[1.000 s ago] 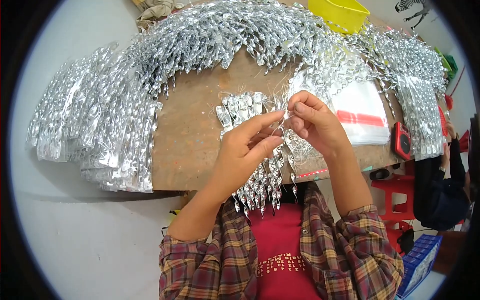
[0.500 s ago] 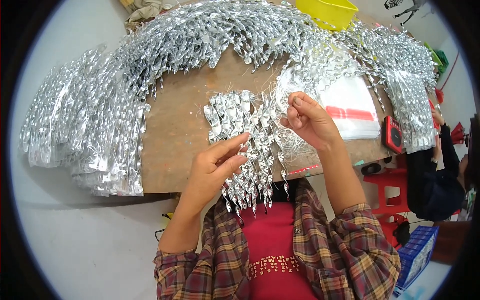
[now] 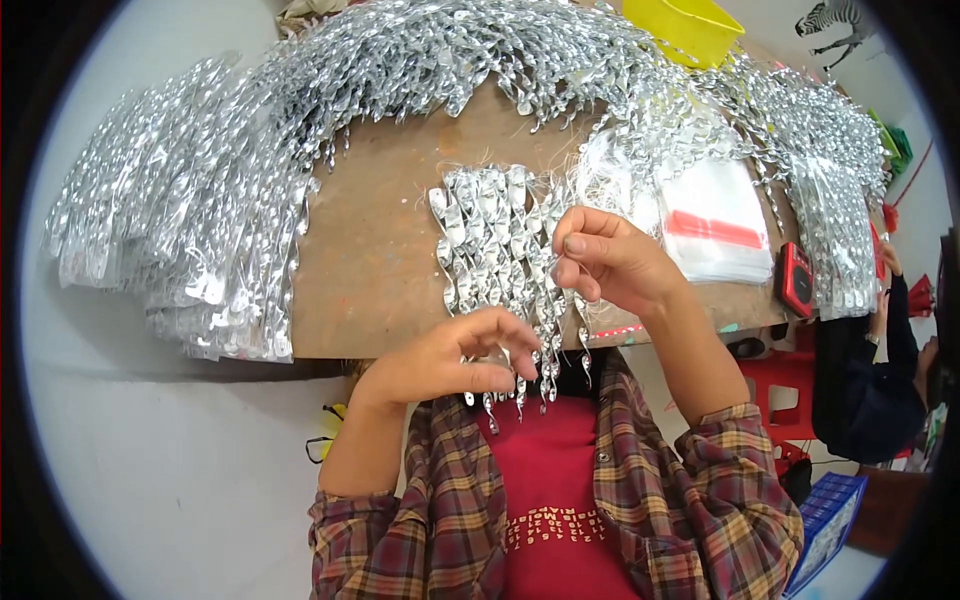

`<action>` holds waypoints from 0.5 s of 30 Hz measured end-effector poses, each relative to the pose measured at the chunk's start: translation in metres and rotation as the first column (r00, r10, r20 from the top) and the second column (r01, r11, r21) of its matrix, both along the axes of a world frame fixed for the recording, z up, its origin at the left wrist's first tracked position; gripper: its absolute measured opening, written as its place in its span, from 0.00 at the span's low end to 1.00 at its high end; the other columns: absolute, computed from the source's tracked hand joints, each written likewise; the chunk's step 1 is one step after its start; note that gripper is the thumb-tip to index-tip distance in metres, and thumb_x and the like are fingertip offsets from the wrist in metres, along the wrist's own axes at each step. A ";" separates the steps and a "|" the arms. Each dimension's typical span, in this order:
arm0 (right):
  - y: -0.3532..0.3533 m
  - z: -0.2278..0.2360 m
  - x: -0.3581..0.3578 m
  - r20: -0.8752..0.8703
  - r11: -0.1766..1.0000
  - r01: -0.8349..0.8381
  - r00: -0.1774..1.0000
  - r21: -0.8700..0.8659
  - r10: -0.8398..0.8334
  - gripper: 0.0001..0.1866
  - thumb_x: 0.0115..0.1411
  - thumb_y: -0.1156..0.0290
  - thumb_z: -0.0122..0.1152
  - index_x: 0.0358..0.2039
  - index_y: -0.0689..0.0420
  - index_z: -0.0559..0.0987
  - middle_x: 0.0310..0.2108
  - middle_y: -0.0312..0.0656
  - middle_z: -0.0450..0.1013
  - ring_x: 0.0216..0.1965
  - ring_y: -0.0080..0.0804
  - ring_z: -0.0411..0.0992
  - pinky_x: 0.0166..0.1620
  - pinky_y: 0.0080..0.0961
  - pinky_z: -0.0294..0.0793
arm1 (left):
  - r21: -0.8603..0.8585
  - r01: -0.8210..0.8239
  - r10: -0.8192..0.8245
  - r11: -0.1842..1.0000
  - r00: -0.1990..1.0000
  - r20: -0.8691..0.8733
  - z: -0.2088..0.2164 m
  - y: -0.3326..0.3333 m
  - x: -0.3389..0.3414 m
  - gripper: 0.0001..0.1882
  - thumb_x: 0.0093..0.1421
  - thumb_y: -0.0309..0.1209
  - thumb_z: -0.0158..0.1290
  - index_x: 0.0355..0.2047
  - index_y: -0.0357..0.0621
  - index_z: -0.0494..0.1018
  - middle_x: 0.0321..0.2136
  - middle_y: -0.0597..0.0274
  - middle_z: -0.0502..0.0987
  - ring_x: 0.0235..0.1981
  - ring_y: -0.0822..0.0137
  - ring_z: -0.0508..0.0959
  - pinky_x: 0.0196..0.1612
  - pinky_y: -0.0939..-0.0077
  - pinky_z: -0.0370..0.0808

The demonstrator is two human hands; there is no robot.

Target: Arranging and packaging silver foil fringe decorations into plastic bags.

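A row of silver twisted foil strips lies at the table's front edge, their lower ends hanging over it. My left hand is over these lower ends, thumb and fingers apart and curved, with nothing visible between them. Above the right side of the row, my right hand is pinched with thumb against forefinger. Whatever is in that pinch is too fine to make out. Behind this hand lies a loose bundle of white thread, beside a stack of clear plastic bags with a red band.
Large heaps of silver twisted strips curve along the back of the brown table. Bagged strips cover its left end. A yellow bin stands behind, a red radio at right. Another person sits beyond a red stool.
My left hand has moved right and lower across the strips, its fingers curling more. My right hand has come slightly left and down, still pinched.
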State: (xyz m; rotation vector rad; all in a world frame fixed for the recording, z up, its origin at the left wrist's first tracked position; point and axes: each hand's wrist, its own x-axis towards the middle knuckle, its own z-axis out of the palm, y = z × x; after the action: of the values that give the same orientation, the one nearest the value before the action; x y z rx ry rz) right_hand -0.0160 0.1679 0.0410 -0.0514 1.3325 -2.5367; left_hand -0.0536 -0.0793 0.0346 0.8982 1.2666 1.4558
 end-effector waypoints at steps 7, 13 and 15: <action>-0.008 0.001 0.000 0.017 0.980 -0.192 0.981 0.050 0.191 0.07 0.59 0.71 0.57 0.34 0.60 0.75 0.23 0.40 0.76 0.16 0.19 0.68 0.21 0.11 0.67 | -0.026 -0.501 0.485 0.865 0.823 0.295 0.005 0.030 0.022 0.12 0.64 0.32 0.47 0.44 0.39 0.66 0.26 0.64 0.73 0.27 0.73 0.76 0.34 0.80 0.74; -0.005 -0.004 0.007 0.019 0.990 -0.108 0.994 0.091 0.107 0.07 0.59 0.70 0.57 0.34 0.58 0.73 0.21 0.39 0.74 0.15 0.18 0.65 0.18 0.10 0.61 | 0.039 -0.575 0.574 0.817 0.818 0.021 0.000 0.036 0.024 0.07 0.62 0.30 0.50 0.36 0.37 0.71 0.23 0.65 0.73 0.22 0.77 0.73 0.29 0.83 0.71; -0.004 -0.006 0.007 0.029 0.995 -0.070 0.997 0.078 0.068 0.06 0.59 0.70 0.57 0.34 0.58 0.73 0.22 0.39 0.74 0.15 0.18 0.66 0.18 0.10 0.61 | 0.027 -0.590 0.589 0.807 0.808 0.017 0.001 0.037 0.025 0.07 0.62 0.30 0.50 0.35 0.37 0.72 0.22 0.66 0.73 0.21 0.78 0.72 0.27 0.85 0.70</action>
State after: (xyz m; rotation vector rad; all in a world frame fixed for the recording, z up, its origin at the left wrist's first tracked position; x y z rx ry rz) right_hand -0.0087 0.1637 0.0347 -0.0472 1.3947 -2.4179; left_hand -0.0282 -0.0418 0.0352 0.5234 1.6093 1.9607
